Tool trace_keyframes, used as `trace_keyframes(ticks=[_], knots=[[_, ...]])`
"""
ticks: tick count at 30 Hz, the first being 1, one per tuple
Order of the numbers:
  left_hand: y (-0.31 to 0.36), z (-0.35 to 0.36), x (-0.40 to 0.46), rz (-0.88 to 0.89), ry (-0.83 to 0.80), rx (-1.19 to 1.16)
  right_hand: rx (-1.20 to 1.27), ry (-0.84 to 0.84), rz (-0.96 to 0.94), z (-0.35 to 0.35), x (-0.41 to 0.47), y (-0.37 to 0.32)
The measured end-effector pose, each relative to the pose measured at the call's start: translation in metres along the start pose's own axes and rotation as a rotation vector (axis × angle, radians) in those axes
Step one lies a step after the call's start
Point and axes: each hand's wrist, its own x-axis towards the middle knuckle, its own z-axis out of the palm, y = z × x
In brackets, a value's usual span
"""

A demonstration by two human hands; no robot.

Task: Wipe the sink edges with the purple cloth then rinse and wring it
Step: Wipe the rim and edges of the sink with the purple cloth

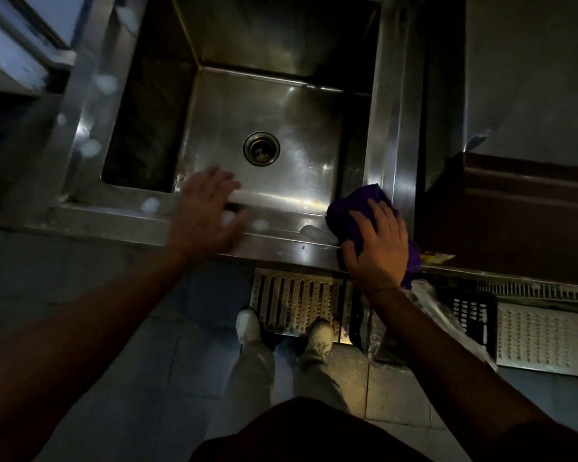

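We look straight down on a steel sink (pixel 386 135) with both our bare forearms reaching forward from the bottom of the view. Our right hand (pixel 377 248) lies palm down on the purple cloth (pixel 351 208) at the sink's near right corner, wrist just over the front edge. The cloth is bunched into a lump whose long axis runs from the basin's inner corner toward us and outward, with a tail showing past the wrist below the rim. The right fingers (pixel 386 216) are straight and a little spread, pressing flat on the cloth; the thumb (pixel 349 253) lies on the rim beside it.

Our left hand (pixel 206 211) is over the sink's near rim, left of the drain (pixel 261 149), palm down and blurred. Its fingers (pixel 214 180) are straight and loosely spread, pointing into the basin and holding nothing; we cannot tell whether the palm touches the rim. White suds (pixel 150 205) dot the rim left of that hand.
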Motion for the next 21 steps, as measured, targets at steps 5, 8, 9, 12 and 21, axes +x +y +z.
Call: trace_keyframes(ticks=[5, 8, 9, 12, 21], knots=[[-0.047, 0.001, -0.004, -0.077, -0.286, 0.114, 0.006, 0.026, 0.01, 0.0, -0.001, -0.002], [-0.05, 0.007, -0.008, -0.082, -0.299, 0.108, -0.003, 0.023, 0.008, 0.002, 0.001, -0.001], [-0.05, 0.005, -0.008, -0.079, -0.302, 0.106, -0.005, 0.026, 0.01, 0.002, 0.002, -0.001], [-0.053, 0.003, -0.013, -0.02, -0.287, 0.153, -0.014, 0.042, 0.024, 0.002, 0.0, -0.003], [-0.06, 0.006, -0.026, 0.043, -0.22, 0.214, 0.067, 0.109, 0.212, 0.009, -0.002, -0.036]])
